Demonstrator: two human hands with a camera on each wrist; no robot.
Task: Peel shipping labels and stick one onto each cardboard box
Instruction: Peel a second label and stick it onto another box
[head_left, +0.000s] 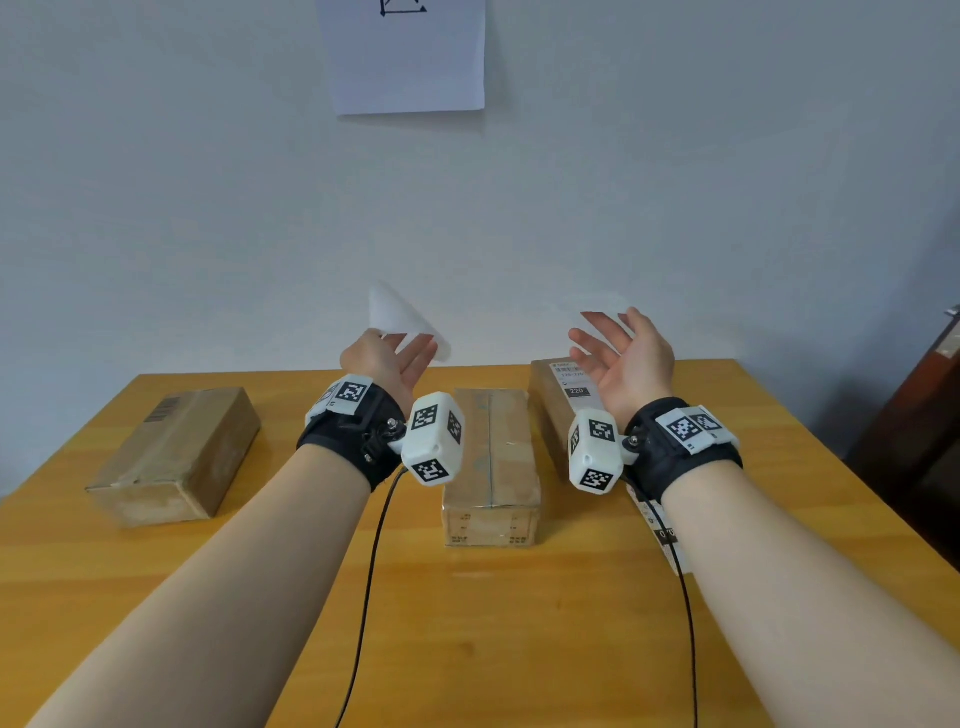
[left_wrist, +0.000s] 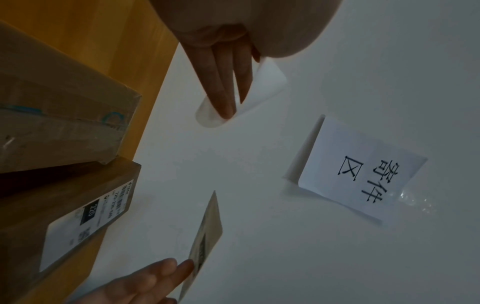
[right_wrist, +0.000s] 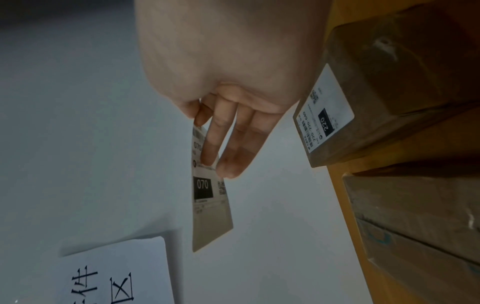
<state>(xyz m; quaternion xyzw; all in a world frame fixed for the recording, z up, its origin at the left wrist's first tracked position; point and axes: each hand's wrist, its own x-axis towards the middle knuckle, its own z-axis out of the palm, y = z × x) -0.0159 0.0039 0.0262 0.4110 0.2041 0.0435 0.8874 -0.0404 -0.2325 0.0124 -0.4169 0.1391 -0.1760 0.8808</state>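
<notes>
Three cardboard boxes lie on the wooden table (head_left: 519, 623): a left box (head_left: 176, 457), a middle box (head_left: 491, 467) and a right box (head_left: 553, 410). The right box bears a stuck label (head_left: 571, 382) marked 220. Both hands are raised above the far table edge, palms up. My left hand (head_left: 410, 358) pinches a blank white backing sheet (head_left: 402, 317). My right hand (right_wrist: 218, 144) pinches a printed shipping label (right_wrist: 207, 195) marked 070 between thumb and fingers, hanging free in the air. That label shows edge-on in the left wrist view (left_wrist: 205, 236).
Another printed label strip (head_left: 660, 530) lies on the table, partly under my right forearm. A paper sign (head_left: 408, 52) hangs on the wall behind. Dark furniture (head_left: 924, 415) stands at the right. Two black cables (head_left: 363, 597) run across the table's front.
</notes>
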